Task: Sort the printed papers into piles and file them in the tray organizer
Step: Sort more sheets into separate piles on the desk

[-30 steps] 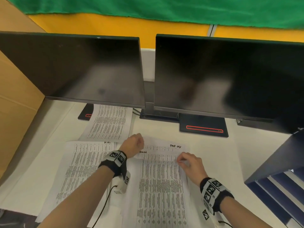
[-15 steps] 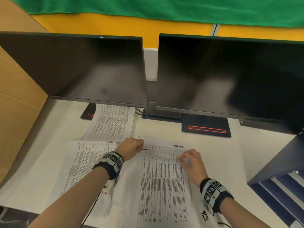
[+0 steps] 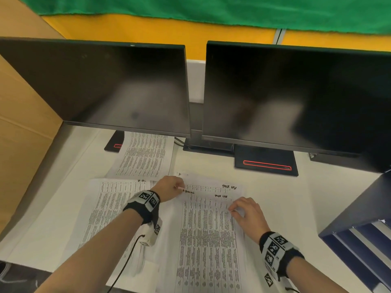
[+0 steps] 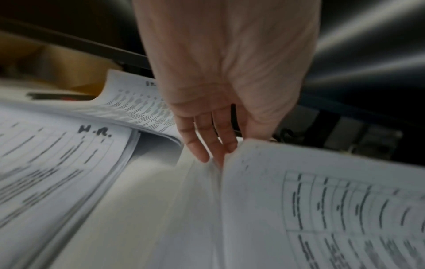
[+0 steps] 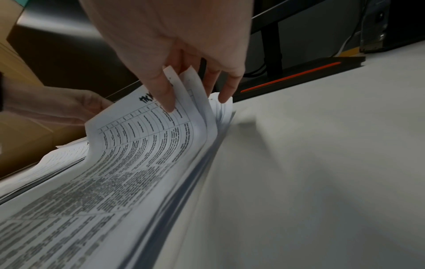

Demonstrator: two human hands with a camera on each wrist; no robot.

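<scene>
Since the earlier frame, both hands have drawn the top sheets nearer; two black flat monitors (image 3: 296, 96) stand behind; the white printed-paper stack (image 3: 209, 240) lies on the white desk (image 3: 275, 193), left of the dark blue tray organizer (image 3: 359, 225); right hand (image 3: 248, 213) pinches its lifted top-right corner; left hand (image 3: 169, 188) grips its top-left edge.

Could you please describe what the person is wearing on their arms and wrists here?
Both forearms are bare, with no sleeves. Each wrist carries a black band faced with white panels printed with black square fiducial markers; the right wrist band matches it. A small white marker-tagged unit hangs under the left wrist, and a thin black cable trails from it.
</scene>
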